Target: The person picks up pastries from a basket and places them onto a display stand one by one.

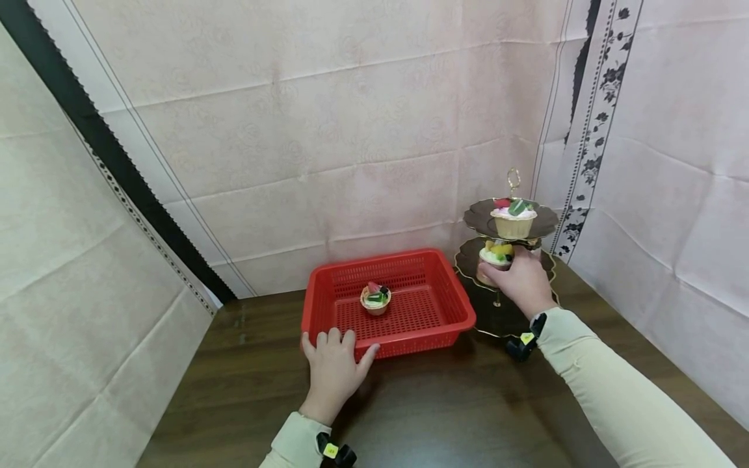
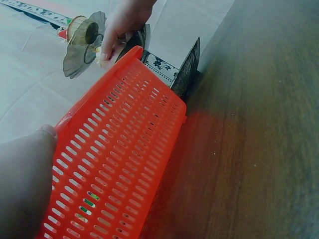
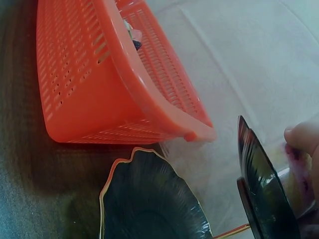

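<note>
My right hand (image 1: 525, 284) grips a cupcake (image 1: 495, 256) with yellow and green fruit on top, at the middle tier of a dark, gold-edged tiered stand (image 1: 480, 218). Whether the cupcake touches that plate is hard to tell. Another cupcake (image 1: 513, 224), topped with red and green fruit, sits on the top tier. My left hand (image 1: 335, 372) rests on the front rim of a red perforated basket (image 1: 427, 335), its fingers spread and fairly straight. Inside the basket stands a fruit-topped cupcake (image 1: 375, 299). The right wrist view shows only part of the gripping hand (image 3: 308, 142).
The basket and stand are close together on a dark wooden table (image 1: 433, 403). Pale cloth (image 1: 351, 130) hangs behind them, and a white cloth wall (image 1: 673, 195) with a floral border rises near the stand on the right.
</note>
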